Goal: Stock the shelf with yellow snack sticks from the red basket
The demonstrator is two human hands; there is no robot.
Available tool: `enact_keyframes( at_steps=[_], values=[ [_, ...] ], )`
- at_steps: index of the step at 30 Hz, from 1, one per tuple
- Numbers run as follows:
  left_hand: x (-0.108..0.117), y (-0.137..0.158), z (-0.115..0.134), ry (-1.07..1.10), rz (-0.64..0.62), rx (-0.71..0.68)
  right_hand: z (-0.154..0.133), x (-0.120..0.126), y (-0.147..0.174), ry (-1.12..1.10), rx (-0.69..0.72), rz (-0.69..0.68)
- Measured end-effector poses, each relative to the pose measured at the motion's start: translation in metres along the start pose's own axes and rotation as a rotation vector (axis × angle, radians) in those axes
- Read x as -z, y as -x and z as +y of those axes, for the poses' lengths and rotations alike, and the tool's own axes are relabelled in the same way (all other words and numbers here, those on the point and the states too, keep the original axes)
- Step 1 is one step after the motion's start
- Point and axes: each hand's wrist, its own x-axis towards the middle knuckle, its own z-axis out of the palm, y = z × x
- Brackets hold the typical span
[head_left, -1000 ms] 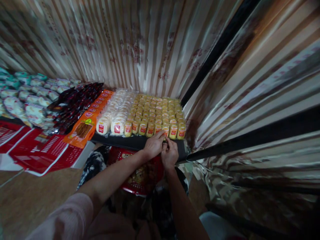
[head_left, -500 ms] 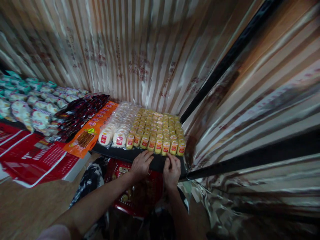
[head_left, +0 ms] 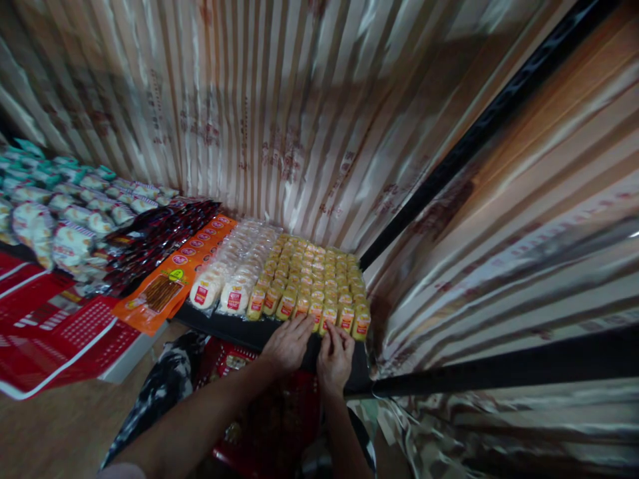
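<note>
Rows of small yellow packaged snacks with red labels lie on a dark display surface, reaching back to a striped curtain. My left hand rests at the front edge, fingers spread and touching the front row of yellow packs. My right hand is beside it, fingertips pinched on a front-row yellow pack. Left of the yellow packs lie rows of white round packaged cakes.
Orange snack packs, dark red packs and white-green bags fill the display to the left. Red printed sheets hang over its front. A red plastic basket sits below my arms. Striped shiny curtains close in the back and right.
The view has tilted up. My left hand came off the pack it pinched with the right and now lies spread on the front row; my right hand stays at the same pack.
</note>
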Motion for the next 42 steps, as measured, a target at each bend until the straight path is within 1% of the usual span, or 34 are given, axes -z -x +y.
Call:
enact_keyframes(
  at_steps=[5, 10, 12, 18, 24, 26, 29, 32, 35, 39, 42],
  values=[
    [-0.001, 0.001, 0.002, -0.067, 0.05, -0.013, -0.006, 0.001, 0.001, 0.078, -0.02, -0.008],
    [-0.002, 0.004, 0.001, -0.108, 0.091, -0.022, -0.006, 0.001, 0.003, 0.101, 0.019, 0.041],
    [-0.003, 0.005, 0.0, -0.121, 0.096, -0.029, -0.004, 0.0, 0.004, 0.103, 0.032, 0.043],
    [0.0, 0.004, 0.001, -0.133, 0.111, -0.026, -0.004, -0.003, 0.004, 0.159, 0.044, -0.019],
    [0.007, 0.007, 0.0, -0.124, 0.096, -0.048, -0.005, -0.001, 0.004, 0.137, 0.049, 0.009],
    [0.005, 0.008, -0.001, -0.103, 0.115, -0.027, -0.003, -0.001, 0.004, 0.13, 0.04, 0.006],
    [-0.001, 0.008, -0.002, -0.045, 0.143, 0.046, -0.002, -0.002, 0.004, 0.139, 0.034, -0.017],
    [-0.004, 0.005, -0.002, 0.017, 0.119, 0.088, -0.002, -0.003, 0.004, 0.155, 0.016, -0.051],
    [-0.004, 0.004, -0.002, 0.053, 0.084, 0.089, -0.003, -0.004, 0.004, 0.153, -0.002, -0.065],
    [-0.001, 0.006, -0.003, 0.095, 0.092, 0.089, 0.0, -0.003, 0.006, 0.115, 0.013, -0.047],
    [0.001, 0.008, -0.001, 0.127, 0.139, 0.165, 0.002, -0.001, 0.006, 0.068, 0.03, -0.021]
  ],
)
